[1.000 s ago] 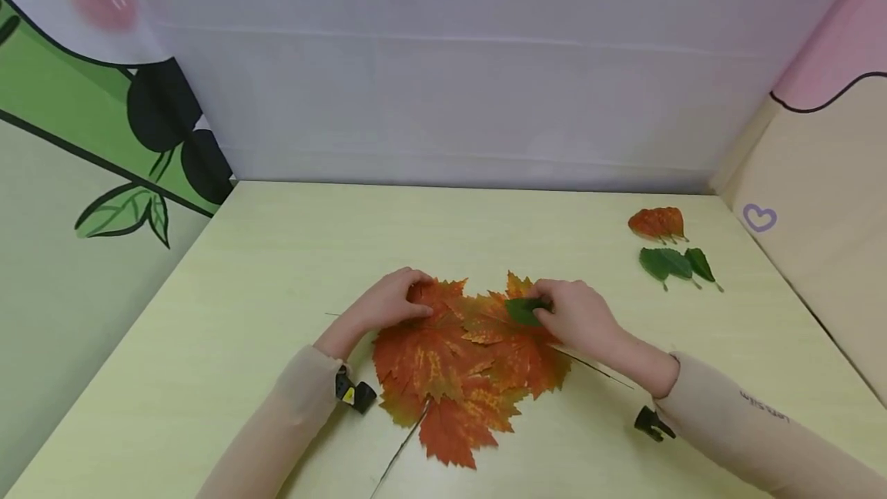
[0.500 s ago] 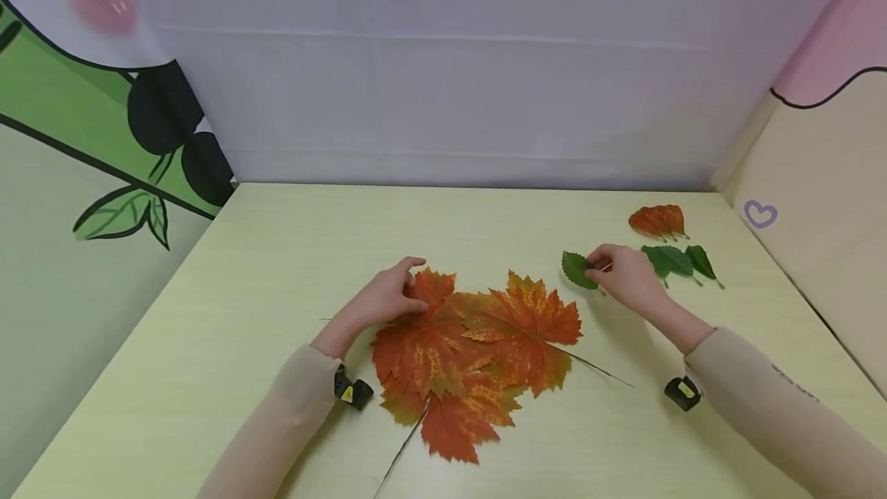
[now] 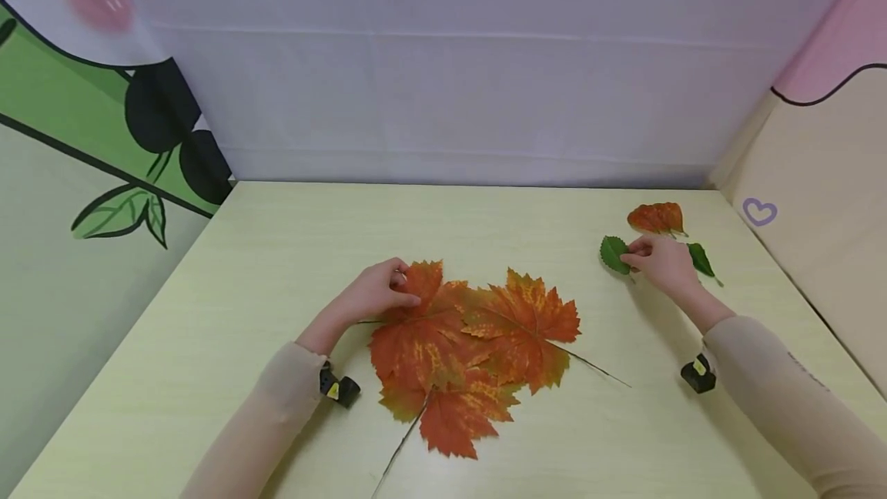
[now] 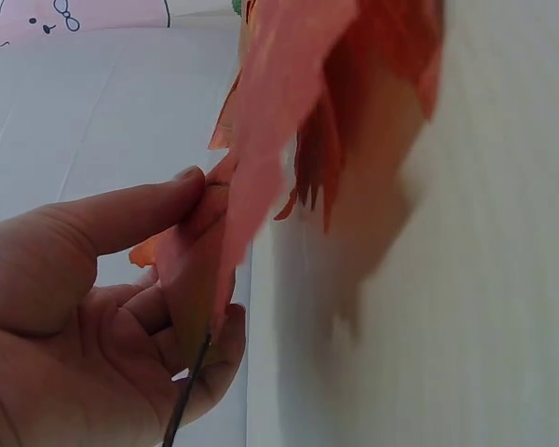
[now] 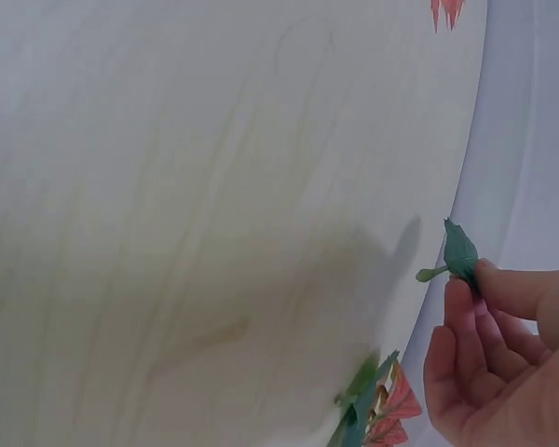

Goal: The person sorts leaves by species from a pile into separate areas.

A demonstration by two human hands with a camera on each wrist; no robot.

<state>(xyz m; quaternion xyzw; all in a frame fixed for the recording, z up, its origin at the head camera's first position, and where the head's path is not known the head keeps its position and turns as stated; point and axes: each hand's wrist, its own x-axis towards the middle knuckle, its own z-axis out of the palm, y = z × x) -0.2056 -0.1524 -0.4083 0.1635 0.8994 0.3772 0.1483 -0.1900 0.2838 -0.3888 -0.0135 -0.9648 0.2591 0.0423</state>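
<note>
Left hand (image 3: 376,288) pinches an orange leaf (image 3: 420,329); right hand (image 3: 667,262) pinches a green leaf (image 3: 613,254) near the table's (image 3: 416,222) far right corner; sleeve lettering (image 3: 808,371) unreadable

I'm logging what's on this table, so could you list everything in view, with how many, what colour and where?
Large leaves: at least three, orange-red, overlapping mid-table
Held green leaf: one, green, in the right hand's fingertips
Other green leaves: at least one, green, right of that hand; more may be hidden
Small leaves: several, overlapping, orange-red, far right of the table
Table: one, pale yellow, beneath
Backdrop: one, pale lavender, behind
Left panel: one, mainly green, cartoon shapes
Right panel: one, cream and pink, purple heart
Wrist cameras: two, black, one per wrist
Sleeves: two, beige, on the arms
Left hand: one, bare, pinching a large leaf
Right hand: one, bare, pinching the green leaf
</note>
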